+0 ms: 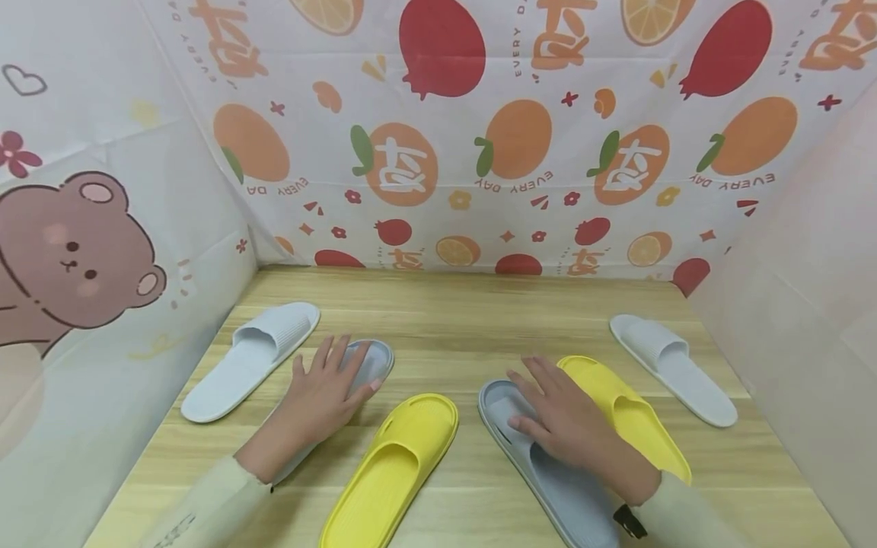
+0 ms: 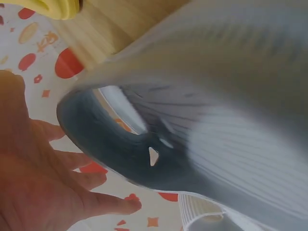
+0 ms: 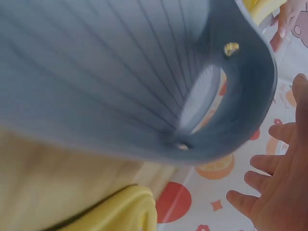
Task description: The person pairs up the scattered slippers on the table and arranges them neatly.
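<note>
Head view: left hand (image 1: 325, 392) fanned wide above the left gray slipper (image 1: 376, 362), right hand (image 1: 572, 422) less spread over the right gray slipper (image 1: 572, 495), both slippers on the counter (image 1: 445, 323). Left wrist reveals the ridged footbed (image 2: 240, 144) the forearm hides, straight fingers gripping nothing, contact unclear! Right wrist: straight fingers, apart from the strap (image 3: 252, 91).

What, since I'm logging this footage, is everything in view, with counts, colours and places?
White slippers: 2, white, outermost left and right
Grey slippers: 2, grey, one below each hand, partly hidden
Yellow slippers: 2, yellow, one between the grey pair, one between right grey and right white
Wooden surface: 1, light brown, beneath all slippers
Fruit-print sheet: 1, white with red and orange, at the back
Bear-print sheet: 1, pale with brown bear, left side
Plain sheet: 1, pale, right side
Sleeves: 2, pale, on both arms
Left hand: 1, over left grey slipper
Right hand: 1, over right grey slipper
</note>
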{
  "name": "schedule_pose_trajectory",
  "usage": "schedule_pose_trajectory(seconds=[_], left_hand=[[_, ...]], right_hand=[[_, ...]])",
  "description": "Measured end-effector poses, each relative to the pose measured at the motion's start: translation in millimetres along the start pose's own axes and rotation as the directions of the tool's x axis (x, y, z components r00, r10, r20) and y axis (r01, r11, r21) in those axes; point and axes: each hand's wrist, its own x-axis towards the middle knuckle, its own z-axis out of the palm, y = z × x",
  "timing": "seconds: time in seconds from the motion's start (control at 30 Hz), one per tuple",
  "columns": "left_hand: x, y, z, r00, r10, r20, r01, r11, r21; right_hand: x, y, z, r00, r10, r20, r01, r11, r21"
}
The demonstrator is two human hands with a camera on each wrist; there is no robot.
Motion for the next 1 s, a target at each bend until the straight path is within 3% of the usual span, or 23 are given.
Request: schedule_pose_trajectory(seconds=[0.27, 0.67, 1.0], left_hand=[[-14.3, -3.5, 2.5, 1.0, -0.01, -0.014, 0.01, 1.0, 0.022], [-29.5, -3.7, 6.0, 0.998, -0.007, -0.06, 0.006, 1.0, -0.018], [-34.6, -7.7, 8.5, 0.999, 0.002, -0.045, -0.002, 1.0, 0.004]], right_hand=[[-24.8, -9.7, 12.4, 0.999, 0.001, -0.039, -0.002, 1.0, -0.024], [-59.5, -15.0, 16.9, 0.999, 0.05, -0.02, -0.052, 0.993, -0.103], [-61.8, -18.5, 20.5, 0.995, 0.094, -0.016, -0.095, 0.989, -0.117]])
